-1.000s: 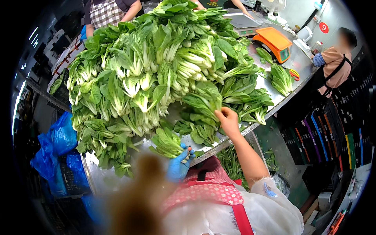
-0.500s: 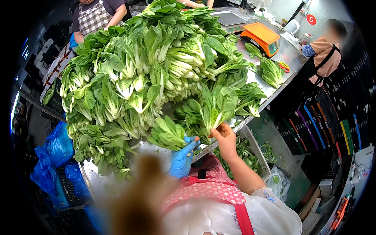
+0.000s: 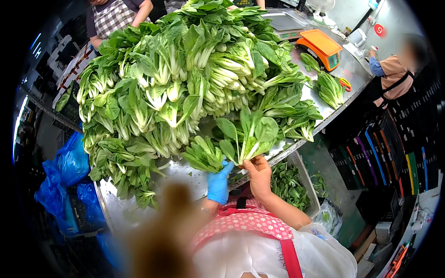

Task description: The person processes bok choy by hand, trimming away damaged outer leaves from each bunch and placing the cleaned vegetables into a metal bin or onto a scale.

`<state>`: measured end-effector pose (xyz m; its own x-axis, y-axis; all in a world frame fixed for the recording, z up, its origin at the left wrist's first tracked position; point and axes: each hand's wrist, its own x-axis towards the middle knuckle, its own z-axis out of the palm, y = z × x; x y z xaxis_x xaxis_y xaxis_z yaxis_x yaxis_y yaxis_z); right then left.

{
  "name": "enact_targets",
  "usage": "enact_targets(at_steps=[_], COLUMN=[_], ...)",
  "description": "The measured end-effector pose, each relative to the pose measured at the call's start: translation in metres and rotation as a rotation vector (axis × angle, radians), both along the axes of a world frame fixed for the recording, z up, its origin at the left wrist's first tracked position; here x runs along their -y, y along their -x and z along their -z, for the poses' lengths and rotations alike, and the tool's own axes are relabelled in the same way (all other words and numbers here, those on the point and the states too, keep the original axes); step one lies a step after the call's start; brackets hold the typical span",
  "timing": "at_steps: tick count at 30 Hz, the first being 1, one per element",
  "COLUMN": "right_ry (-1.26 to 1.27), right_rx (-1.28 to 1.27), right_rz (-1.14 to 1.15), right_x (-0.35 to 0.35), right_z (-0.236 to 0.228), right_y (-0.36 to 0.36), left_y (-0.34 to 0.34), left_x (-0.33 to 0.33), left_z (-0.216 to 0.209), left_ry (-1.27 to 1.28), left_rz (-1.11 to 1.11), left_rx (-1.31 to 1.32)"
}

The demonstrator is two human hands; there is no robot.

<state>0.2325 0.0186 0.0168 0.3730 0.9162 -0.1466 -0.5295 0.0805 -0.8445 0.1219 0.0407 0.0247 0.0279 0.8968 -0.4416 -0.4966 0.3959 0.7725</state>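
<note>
My right hand (image 3: 259, 176), bare, pinches the base of a leafy green with pale stalks (image 3: 252, 139), like bok choy. Its leaves fan out away from me. In a blue glove, my left hand (image 3: 219, 185) is closed at the stem end of a smaller bunch of the same greens (image 3: 204, 155). Its fingertips are close to the right hand's base of stalks; whether they touch it I cannot tell. Both hands are over the near edge of the metal table (image 3: 113, 206). A big heap of bok choy (image 3: 181, 78) rises beyond them.
An orange scale (image 3: 320, 44) and red-and-yellow scissors (image 3: 345, 84) lie at the far right. Under the table edge stands a crate (image 3: 303, 178) of loose leaves. Blue bags (image 3: 72, 160) are at the left. One person (image 3: 116, 18) stands across the heap, another (image 3: 394, 76) at right.
My right hand has come nearer to me and to the left, closer to the gloved hand. Its green has turned, with leaves more spread. The whole view has shifted slightly.
</note>
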Motion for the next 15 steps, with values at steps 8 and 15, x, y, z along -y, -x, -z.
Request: enact_targets(at_steps=[8,15], right_ry=[-0.168,0.107], right_rx=[1.02,0.795], right_rz=[-0.078,-0.209], right_x=[0.001,-0.003], right_z=[-0.008,-0.011], right_y=[0.007,0.0], left_y=[0.01,0.017], left_x=[0.006,0.004], left_z=[-0.017,-0.014], left_ry=[-0.175,-0.103], left_rz=[0.008,-0.089], left_rx=[-0.019,0.268])
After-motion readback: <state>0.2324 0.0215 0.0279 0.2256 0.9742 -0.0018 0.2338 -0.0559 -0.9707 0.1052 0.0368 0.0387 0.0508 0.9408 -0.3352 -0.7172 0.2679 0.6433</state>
